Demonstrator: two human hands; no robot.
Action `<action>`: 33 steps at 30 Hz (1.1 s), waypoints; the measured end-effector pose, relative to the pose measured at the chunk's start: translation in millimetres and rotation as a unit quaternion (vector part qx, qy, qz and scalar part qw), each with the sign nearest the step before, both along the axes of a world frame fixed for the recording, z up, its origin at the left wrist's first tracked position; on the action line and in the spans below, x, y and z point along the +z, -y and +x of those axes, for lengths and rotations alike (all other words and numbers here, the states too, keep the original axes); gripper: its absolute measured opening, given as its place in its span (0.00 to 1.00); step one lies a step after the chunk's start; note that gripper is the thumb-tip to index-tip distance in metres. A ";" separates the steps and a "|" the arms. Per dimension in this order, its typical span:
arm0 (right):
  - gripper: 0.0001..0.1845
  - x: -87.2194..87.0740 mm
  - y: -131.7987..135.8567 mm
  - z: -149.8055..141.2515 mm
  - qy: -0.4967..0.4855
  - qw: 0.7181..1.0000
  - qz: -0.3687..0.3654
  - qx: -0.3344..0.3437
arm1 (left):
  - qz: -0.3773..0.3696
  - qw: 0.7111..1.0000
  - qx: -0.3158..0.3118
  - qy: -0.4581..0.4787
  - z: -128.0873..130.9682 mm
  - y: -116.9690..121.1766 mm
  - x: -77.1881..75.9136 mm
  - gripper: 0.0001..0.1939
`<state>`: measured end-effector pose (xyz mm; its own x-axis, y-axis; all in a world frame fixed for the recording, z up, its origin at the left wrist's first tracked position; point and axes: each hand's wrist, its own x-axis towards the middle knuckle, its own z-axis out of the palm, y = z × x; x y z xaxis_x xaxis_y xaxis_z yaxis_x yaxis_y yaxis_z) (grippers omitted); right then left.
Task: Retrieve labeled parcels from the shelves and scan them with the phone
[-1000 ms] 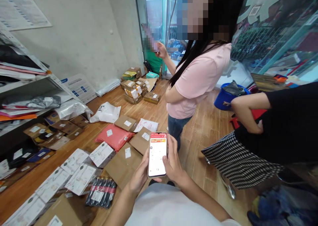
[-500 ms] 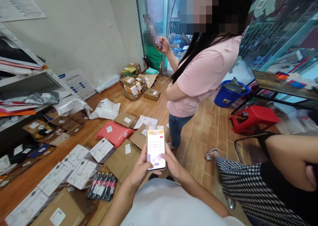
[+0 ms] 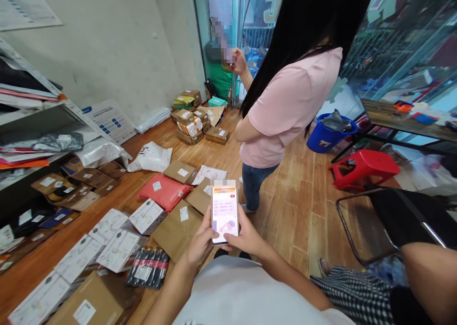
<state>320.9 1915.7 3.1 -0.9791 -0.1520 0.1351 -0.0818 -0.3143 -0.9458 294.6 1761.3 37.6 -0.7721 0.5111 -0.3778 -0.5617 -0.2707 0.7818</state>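
Observation:
A smartphone (image 3: 224, 214) with a bright screen is held upright in front of my body, between both hands. My left hand (image 3: 202, 239) wraps its left edge, the thumb over the lower left of the screen. My right hand (image 3: 247, 232) grips the right edge, its thumb lying across the lower right of the screen. The screen shows a page with an orange banner, lines of text and a pale picture; the writing is too small to read. Below the phone, a brown cardboard box (image 3: 177, 232) with a white label lies on the floor.
Several parcels cover the floor at left, including a red bag (image 3: 164, 192) and white boxes (image 3: 116, 250). A person in a pink shirt (image 3: 293, 111) stands ahead, holding a phone. At right are a red stool (image 3: 364, 168), a blue bin (image 3: 323, 137), a black chair (image 3: 403, 215) and another person.
My right thumb has moved left and down over the screen, whose content has shifted. The person in pink has turned the head away. The person at right has moved down and rightward, uncovering the chair.

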 end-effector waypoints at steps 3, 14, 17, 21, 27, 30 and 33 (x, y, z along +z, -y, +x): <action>0.37 2.3 -1.8 1.6 0.010 1.000 -0.006 -0.004 | -0.023 1.000 -0.012 0.002 1.8 -1.7 0.4 0.56; 0.27 -4.0 2.0 2.8 0.027 0.999 -0.010 -0.017 | -0.024 1.000 -0.015 -0.006 0.4 -0.2 0.8 0.55; 0.23 -6.3 4.0 2.8 0.036 0.999 -0.014 -0.027 | -0.015 0.999 -0.027 -0.014 0.3 2.1 -1.2 0.57; 0.20 -2.9 4.2 -4.1 0.063 0.995 -0.052 -0.051 | -0.040 0.999 -0.028 -0.024 -1.1 2.4 -5.5 0.59; 0.20 2.8 0.9 -28.5 0.106 0.980 -0.012 -0.169 | -0.023 0.998 -0.051 -0.021 -2.5 2.9 -14.4 0.56; 0.23 1.3 1.2 -31.4 0.102 0.978 0.004 -0.180 | -0.020 0.998 -0.052 -0.015 -2.4 4.1 -15.1 0.55; 0.26 -1.9 3.6 -23.8 0.033 0.972 0.037 -0.228 | -0.008 0.999 -0.046 -0.010 -4.3 5.2 -12.6 0.56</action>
<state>297.1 1912.0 1.2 -0.9533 0.2927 0.0749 -0.1349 -0.1905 -0.9724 290.4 1756.1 24.9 -0.7290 0.5745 -0.3723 -0.5684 -0.2048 0.7969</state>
